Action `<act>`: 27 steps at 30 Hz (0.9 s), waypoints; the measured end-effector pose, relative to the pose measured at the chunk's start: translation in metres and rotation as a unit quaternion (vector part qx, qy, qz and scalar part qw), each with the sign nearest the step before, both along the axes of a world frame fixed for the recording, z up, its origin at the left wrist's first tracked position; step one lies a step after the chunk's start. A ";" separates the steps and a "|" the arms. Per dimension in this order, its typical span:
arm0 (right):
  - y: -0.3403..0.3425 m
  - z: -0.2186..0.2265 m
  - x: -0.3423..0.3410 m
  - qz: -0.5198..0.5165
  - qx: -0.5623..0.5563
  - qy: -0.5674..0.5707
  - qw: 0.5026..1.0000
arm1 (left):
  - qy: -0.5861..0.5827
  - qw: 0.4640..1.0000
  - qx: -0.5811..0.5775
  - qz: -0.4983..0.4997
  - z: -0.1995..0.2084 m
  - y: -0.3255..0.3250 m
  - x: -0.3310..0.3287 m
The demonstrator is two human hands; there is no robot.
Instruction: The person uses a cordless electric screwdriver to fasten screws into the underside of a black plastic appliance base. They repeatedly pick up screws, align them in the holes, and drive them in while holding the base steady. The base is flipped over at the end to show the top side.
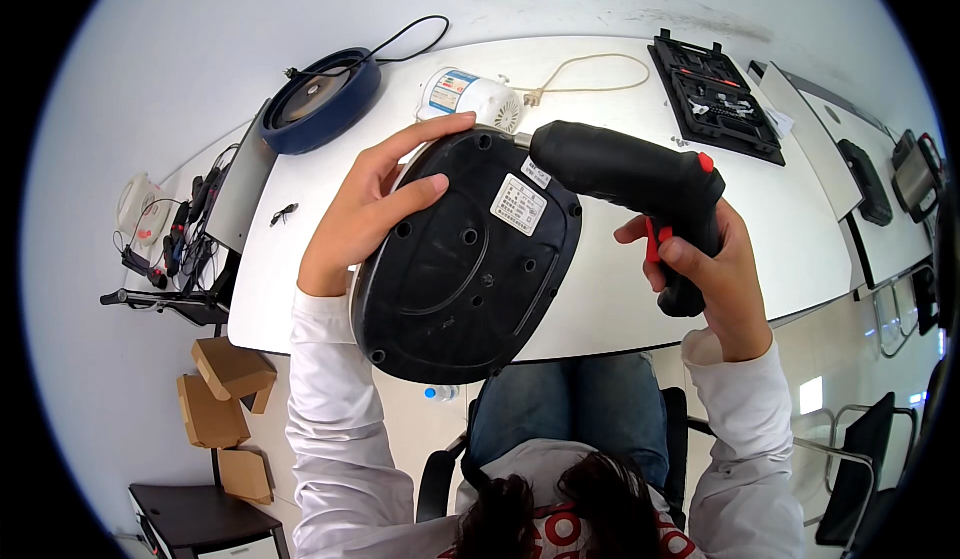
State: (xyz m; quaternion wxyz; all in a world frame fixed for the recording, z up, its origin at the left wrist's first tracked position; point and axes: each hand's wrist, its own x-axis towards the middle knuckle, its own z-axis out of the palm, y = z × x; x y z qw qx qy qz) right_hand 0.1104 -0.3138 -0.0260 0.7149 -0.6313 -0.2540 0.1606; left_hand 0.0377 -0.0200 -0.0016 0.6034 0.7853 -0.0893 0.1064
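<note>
"What are we holding over the bench's (620, 294) near edge?"

"A black base (462, 264), rounded like a broad oval, dotted with recessed round holes and bearing two pale labels. Our left hand (362, 207) has its fingers gripping the rim."

"And our right hand (728, 277)?"

"Its fingers wrap around a black power screwdriver (635, 171) with a red trigger, also above the bench; we can't tell whether its tip touches the base."
</note>
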 end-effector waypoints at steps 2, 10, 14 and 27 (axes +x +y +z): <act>-0.001 0.000 0.002 0.013 0.004 0.002 1.000 | -0.002 1.000 0.004 0.002 0.000 0.000 0.000; 0.008 0.000 0.002 0.024 -0.004 0.001 1.000 | -0.003 1.000 0.012 0.005 0.000 0.000 0.002; 0.013 0.003 0.003 0.024 -0.018 -0.003 1.000 | -0.008 1.000 0.014 0.006 -0.001 0.000 0.002; 0.015 0.041 -0.008 -0.004 -0.134 -0.094 0.986 | -0.011 0.999 0.031 -0.004 0.000 0.000 0.005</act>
